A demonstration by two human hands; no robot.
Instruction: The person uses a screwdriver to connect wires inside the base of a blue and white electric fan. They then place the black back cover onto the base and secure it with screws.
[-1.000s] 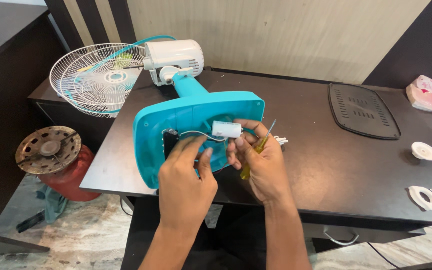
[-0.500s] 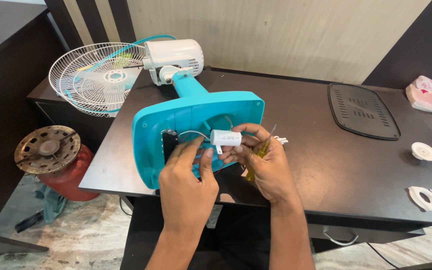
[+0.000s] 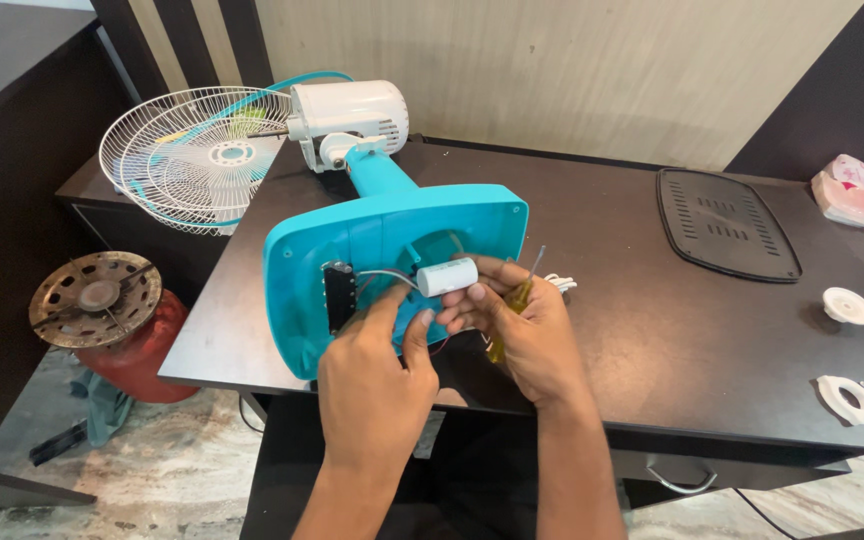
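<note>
Right, the teal fan base (image 3: 392, 250) lies tipped on its side on the dark desk (image 3: 672, 330), its open underside facing the person. The left hand (image 3: 377, 385) is pressed up against that underside, fingers curled in among the thin wires beside a black switch block (image 3: 338, 296). The right hand (image 3: 522, 330) pinches a small white cylindrical capacitor (image 3: 448, 276) between thumb and fingertips, just in front of the base's cavity, and at the same time clamps a yellow-handled screwdriver (image 3: 512, 305) in its palm, shaft pointing up. Behind, the white motor housing (image 3: 350, 112) and wire grille (image 3: 197, 155) overhang the desk's far corner. A black vented cover (image 3: 727, 222) lies well apart to the right.
</note>
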